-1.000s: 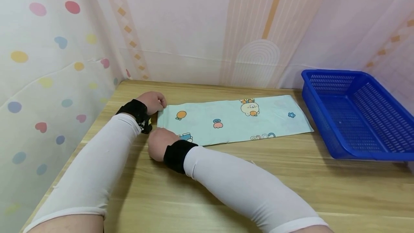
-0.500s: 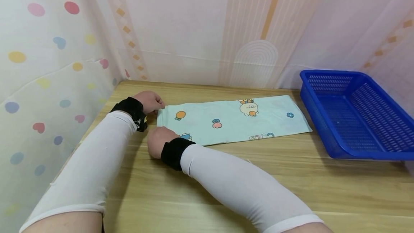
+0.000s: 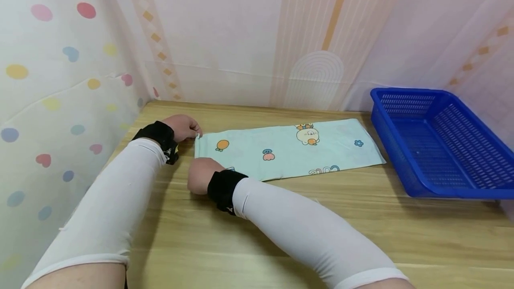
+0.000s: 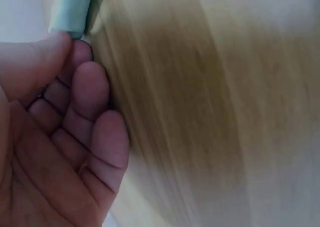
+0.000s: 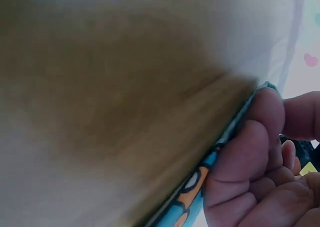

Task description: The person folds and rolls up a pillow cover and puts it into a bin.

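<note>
Mint cloth [image 3: 287,150] is laid out right of both hands, far corner pinched by L hand [image 3: 181,127], near corner by R hand [image 3: 202,175], fingers curled, afaict. Narrow fold's made btw them; rest's left flat.

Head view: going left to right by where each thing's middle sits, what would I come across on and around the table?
Dotted curtain, left hand, right hand, patterned light green cloth, blue basket.
</note>
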### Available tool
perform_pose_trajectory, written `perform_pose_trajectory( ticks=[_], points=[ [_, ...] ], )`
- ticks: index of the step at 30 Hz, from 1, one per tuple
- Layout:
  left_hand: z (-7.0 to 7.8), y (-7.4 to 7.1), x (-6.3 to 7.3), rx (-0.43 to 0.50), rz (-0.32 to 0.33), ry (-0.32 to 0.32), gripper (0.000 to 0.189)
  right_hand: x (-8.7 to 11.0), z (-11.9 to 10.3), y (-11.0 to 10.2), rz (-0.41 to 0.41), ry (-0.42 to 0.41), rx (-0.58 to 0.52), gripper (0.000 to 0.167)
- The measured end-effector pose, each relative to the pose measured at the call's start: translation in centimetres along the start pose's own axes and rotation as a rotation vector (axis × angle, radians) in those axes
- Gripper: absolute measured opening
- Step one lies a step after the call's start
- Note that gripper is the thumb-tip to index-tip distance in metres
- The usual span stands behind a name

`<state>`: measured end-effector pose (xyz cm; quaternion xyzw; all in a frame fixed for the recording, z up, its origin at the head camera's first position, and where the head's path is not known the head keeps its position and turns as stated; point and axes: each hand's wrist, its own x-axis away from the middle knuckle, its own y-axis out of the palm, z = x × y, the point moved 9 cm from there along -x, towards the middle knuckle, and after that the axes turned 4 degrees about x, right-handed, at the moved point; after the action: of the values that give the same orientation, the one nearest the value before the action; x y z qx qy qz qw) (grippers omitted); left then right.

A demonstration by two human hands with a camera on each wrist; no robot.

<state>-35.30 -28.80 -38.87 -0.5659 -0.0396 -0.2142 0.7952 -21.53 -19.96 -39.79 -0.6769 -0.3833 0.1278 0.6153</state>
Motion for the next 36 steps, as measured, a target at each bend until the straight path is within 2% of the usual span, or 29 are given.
perform_pose_trajectory(
  ticks=[7,16,19,23,26,31,33,36],
  points=[
    [0.6,0.0,-0.3,-0.036,-0.021,-0.019,0.026,0.3,1.1,0.3,-0.066,0.004,-0.096,0.056],
    [1.7,-0.1,-0.7,-0.067,0.031,-0.008,0.042,0.5,2.4,0.7,-0.103,0.096,-0.225,0.053],
    [1.9,0.0,-0.9,-0.072,0.048,-0.015,0.042,0.3,2.6,0.8,-0.097,0.093,-0.159,0.053],
    [1.1,0.2,-1.4,-0.043,0.069,-0.052,0.040,0.1,2.7,0.9,-0.085,0.096,-0.071,0.054],
    [0.8,0.1,-1.5,-0.023,0.076,-0.079,0.032,0.2,2.7,0.6,-0.037,0.110,-0.069,0.051],
    [2.0,-0.1,-0.3,-0.042,0.080,-0.093,0.014,1.5,1.1,-0.3,0.068,0.063,0.028,0.041],
    [2.5,-0.1,0.2,-0.057,0.077,-0.090,0.013,1.9,0.4,-0.4,0.083,0.038,0.066,0.036],
    [2.8,-0.1,0.8,-0.054,0.077,-0.100,0.013,2.1,-0.1,-0.3,0.085,0.021,0.066,0.028]
  ],
)
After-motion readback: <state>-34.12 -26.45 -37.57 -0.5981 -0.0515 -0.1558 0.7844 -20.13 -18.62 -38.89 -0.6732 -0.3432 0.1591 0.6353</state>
